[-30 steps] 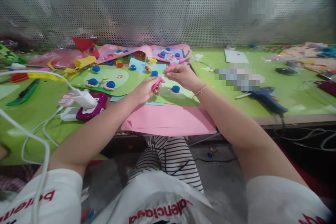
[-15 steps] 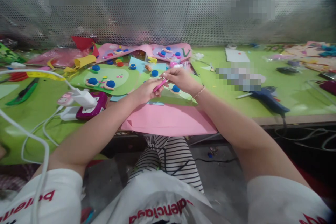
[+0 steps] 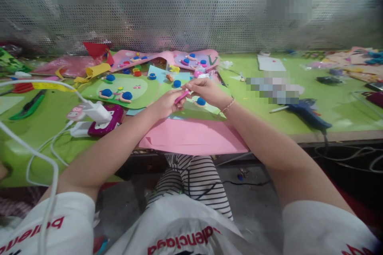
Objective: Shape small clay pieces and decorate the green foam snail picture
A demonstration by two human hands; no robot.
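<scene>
My left hand (image 3: 170, 103) is closed around a small pink strip-like piece (image 3: 182, 97), which slants up toward the right. Meeting it there, my right hand (image 3: 203, 89) has thumb and fingers pinched at the upper end of that piece. Whether the right fingers hold something else small is hidden. Under both hands lies a green craft sheet (image 3: 143, 105) with blue dome-shaped pieces (image 3: 127, 95) and small flower shapes on it. Nearer to me, a pink sheet (image 3: 194, 137) rests at the table's front edge.
To the right lies a blue glue gun (image 3: 308, 113) with its cord hanging down. At left are a purple power strip (image 3: 106, 121) with white plugs, looping white cables and a green cutter knife (image 3: 28, 105). Pink decorated sheets (image 3: 140, 59) lie behind; a perforated metal panel (image 3: 185, 12) stands at the back.
The view has shifted very slightly. Both hands stay together at the pink piece, with hardly any visible movement.
</scene>
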